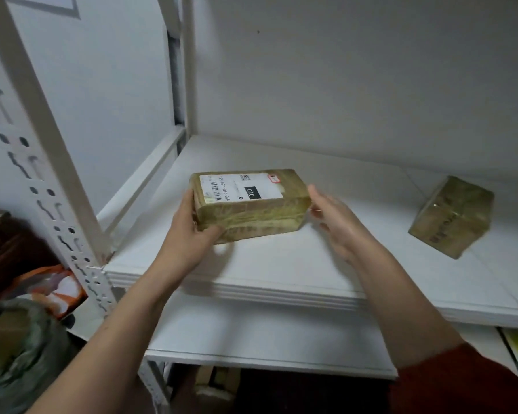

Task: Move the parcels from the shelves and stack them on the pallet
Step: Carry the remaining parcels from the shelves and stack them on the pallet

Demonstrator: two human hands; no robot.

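Note:
A brown taped parcel (251, 210) with a white shipping label lies on the white shelf board (281, 264). My left hand (189, 228) grips its left end, thumb on the front face and fingers round the side. My right hand (338, 222) is at the parcel's right end with fingers straight, touching or almost touching that end. A second brown parcel (452, 216) lies tilted farther right on the same shelf. No pallet is in view.
A white perforated rack post (57, 180) stands at the left. A lower white shelf (266, 339) lies below. Bags and an orange packet (57, 291) sit on the floor at left. A white wall backs the shelf.

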